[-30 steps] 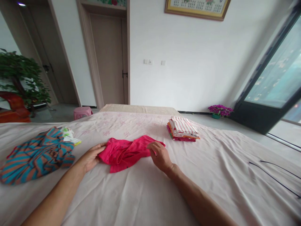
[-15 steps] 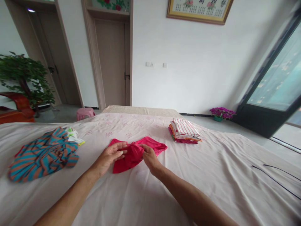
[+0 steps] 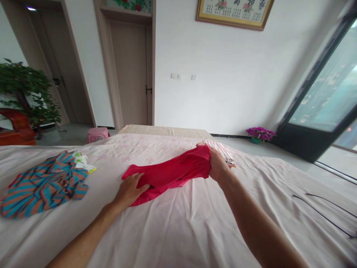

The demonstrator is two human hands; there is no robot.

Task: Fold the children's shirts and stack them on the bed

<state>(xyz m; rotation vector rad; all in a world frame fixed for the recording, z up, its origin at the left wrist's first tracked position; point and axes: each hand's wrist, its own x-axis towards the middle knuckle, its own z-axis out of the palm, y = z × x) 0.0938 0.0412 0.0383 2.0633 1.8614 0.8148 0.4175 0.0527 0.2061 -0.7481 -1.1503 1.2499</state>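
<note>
A red garment [image 3: 167,167] is stretched out across the middle of the bed, its right end lifted off the sheet. My right hand [image 3: 218,163] is closed around that raised end. On the garment's left end rests my left hand [image 3: 131,190], its thumb apart from the fingers. Just behind my right hand stands a stack of folded clothes [image 3: 223,150], partly hidden, with a red-and-white striped piece on top. Far to the left lies a crumpled blue-and-brown striped garment [image 3: 47,186], with a white and green printed cloth [image 3: 83,162] behind it.
A pale sheet [image 3: 173,234] with wrinkles covers the bed. Two thin black cords [image 3: 320,214] lie at the right. Beyond the bed are a pink stool [image 3: 98,134], a potted plant [image 3: 26,93] and purple flowers [image 3: 259,134] in a green pot.
My right hand has moved right and up, pulling the red garment from a bunched shape into a long strip. The left hand has shifted slightly down onto its left end.
</note>
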